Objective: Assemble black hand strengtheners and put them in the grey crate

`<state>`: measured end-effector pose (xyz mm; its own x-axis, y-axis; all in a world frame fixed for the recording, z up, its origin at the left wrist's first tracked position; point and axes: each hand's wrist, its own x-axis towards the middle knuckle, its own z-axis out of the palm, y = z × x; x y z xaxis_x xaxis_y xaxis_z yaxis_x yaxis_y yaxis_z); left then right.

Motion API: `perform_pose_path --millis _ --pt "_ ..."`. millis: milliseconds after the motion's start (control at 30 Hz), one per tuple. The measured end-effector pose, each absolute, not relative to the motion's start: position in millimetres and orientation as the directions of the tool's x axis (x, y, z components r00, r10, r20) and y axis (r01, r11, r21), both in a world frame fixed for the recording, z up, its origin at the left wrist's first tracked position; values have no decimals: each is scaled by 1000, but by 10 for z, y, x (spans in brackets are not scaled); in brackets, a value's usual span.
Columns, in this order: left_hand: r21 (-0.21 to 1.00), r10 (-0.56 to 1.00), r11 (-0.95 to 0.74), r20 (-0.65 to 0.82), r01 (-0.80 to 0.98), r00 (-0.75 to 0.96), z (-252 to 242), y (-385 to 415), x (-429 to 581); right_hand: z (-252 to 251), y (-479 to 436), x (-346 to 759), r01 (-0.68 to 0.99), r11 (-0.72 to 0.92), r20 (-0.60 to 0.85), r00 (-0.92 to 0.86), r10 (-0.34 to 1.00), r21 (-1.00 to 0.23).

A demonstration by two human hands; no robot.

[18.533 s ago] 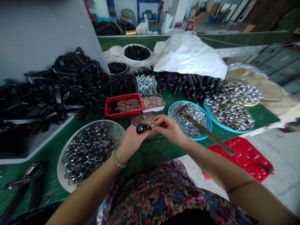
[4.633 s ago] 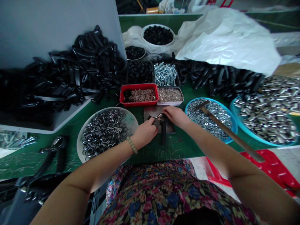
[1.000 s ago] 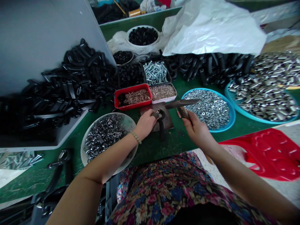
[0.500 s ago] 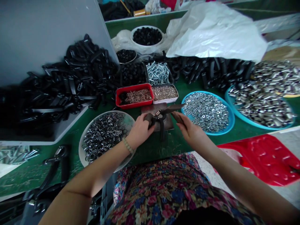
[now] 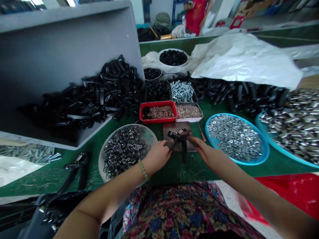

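My left hand (image 5: 159,155), with a beaded bracelet at its wrist, is closed round one handle of a black hand grip (image 5: 184,149) with a shiny metal part at its top. The hand grip is over a dark metal plate (image 5: 167,127) on the green table. At the right side of the hand grip, my right hand (image 5: 202,148) is closed on a dark, narrow handle (image 5: 191,140); the rest of that tool merges with the hand grip, and I cannot make out its kind. A thin screwdriver-like tool (image 5: 203,136) lies beside the plate.
A bowl of metal rings (image 5: 101,162) stands left, a blue tray of nuts (image 5: 266,151) right. Behind are a red tray of small rivet-like pieces (image 5: 141,114) and several other part containers. A large grey bin (image 5: 74,43) holds black handles. A person in red (image 5: 195,16) is at the back.
The view has tilted up, bringing more of the background in. The dark tool in my right hand, held above the hand grip before, is now lower and against it. My left hand keeps its hold.
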<state>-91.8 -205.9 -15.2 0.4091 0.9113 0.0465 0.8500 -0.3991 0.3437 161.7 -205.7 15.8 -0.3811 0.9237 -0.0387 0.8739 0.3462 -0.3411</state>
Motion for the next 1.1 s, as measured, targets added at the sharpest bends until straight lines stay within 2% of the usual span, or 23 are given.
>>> perform_pose_path --millis 100,167,233,333,400,467,567,667,767,933,1000,1033,1100 --pt "355 952 -280 221 892 212 109 -1528 -1277 -43 -1902 2129 943 250 125 -227 966 -221" --pt "260 952 -156 297 953 75 277 -1040 -1497 -191 -1745 2565 984 175 220 -161 962 -43" --pt "121 981 -56 193 991 32 390 -556 -1613 -301 -1598 2911 989 132 250 -145 957 71" --pt "46 998 -19 67 999 16 471 -7 -1586 -320 -1509 3005 972 102 250 -155 956 212" --pt "16 1000 -27 7 1000 27 514 191 -1505 -244 -1563 2760 963 100 259 -166 952 249" --pt "-24 998 -60 -38 998 59 560 250 -1433 -148 -1667 2363 977 137 194 -168 967 164" --pt "-84 985 -145 -111 986 135 573 115 -1383 -47 -1794 1762 986 161 -75 -163 984 -34" --pt "-141 966 -208 -184 968 181 460 -169 -1383 -44 -1819 1398 979 175 -229 -195 954 -106" --pt "-170 961 -249 -168 953 221 304 -391 -1403 -98 -1791 1266 971 195 -263 -226 938 -139" --pt "-157 968 -244 -98 957 230 250 -435 -1481 -151 -1746 1218 948 214 -169 -257 952 -233" --pt "-35 982 -187 -16 982 186 288 -464 -1522 -164 -1730 1225 938 162 -153 -217 964 -308" --pt "110 989 -148 35 983 145 306 -510 -1531 -170 -1727 1236 913 105 -160 -181 970 -394" --pt "541 995 -74 93 838 28 328 -682 -1508 -179 -1738 1268 742 -54 -228 -135 964 -669"
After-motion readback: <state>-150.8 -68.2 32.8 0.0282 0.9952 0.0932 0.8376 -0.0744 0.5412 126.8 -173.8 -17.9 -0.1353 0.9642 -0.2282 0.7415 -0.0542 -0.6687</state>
